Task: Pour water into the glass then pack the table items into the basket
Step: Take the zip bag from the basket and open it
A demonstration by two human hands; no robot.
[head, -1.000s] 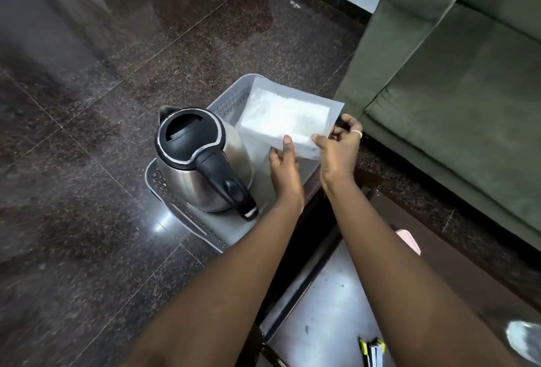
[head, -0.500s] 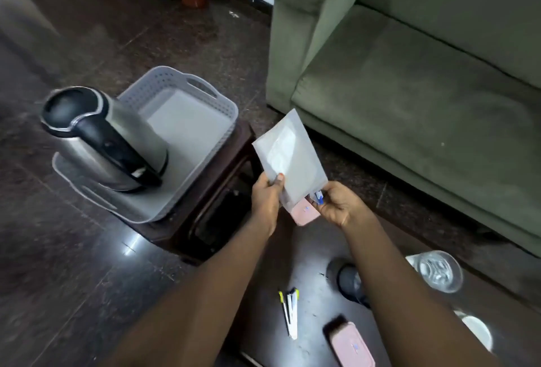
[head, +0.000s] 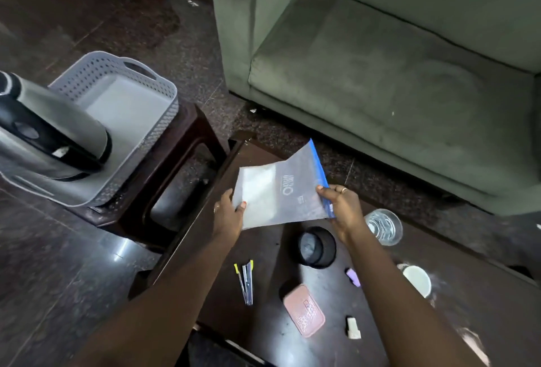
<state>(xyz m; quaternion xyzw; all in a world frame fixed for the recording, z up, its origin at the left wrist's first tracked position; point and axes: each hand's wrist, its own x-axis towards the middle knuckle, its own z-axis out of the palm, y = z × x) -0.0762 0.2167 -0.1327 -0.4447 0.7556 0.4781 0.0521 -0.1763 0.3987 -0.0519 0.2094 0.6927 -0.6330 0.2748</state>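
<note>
I hold a clear zip bag [head: 281, 191] with a blue seal strip above the dark table [head: 380, 322]. My left hand [head: 229, 214] pinches its lower left corner and my right hand [head: 341, 208] grips the blue-strip edge. A grey perforated basket [head: 152, 85] stands on a side stool at the left, with a steel kettle [head: 49, 132] with a black handle inside it. A glass of water [head: 383, 226] stands on the table just right of my right hand.
On the table lie a black mesh cup [head: 317, 246], pens [head: 246, 281], a pink case [head: 304, 311], a purple eraser [head: 352, 277], a white eraser [head: 352, 328] and a white cup [head: 417, 280]. A green sofa [head: 380, 59] stands behind. The dark wooden stool [head: 187, 144] sits beside the table.
The bag has come away from over the basket and back above the table, and it has turned flat between both hands. My view has swung right, from the basket to the table.
</note>
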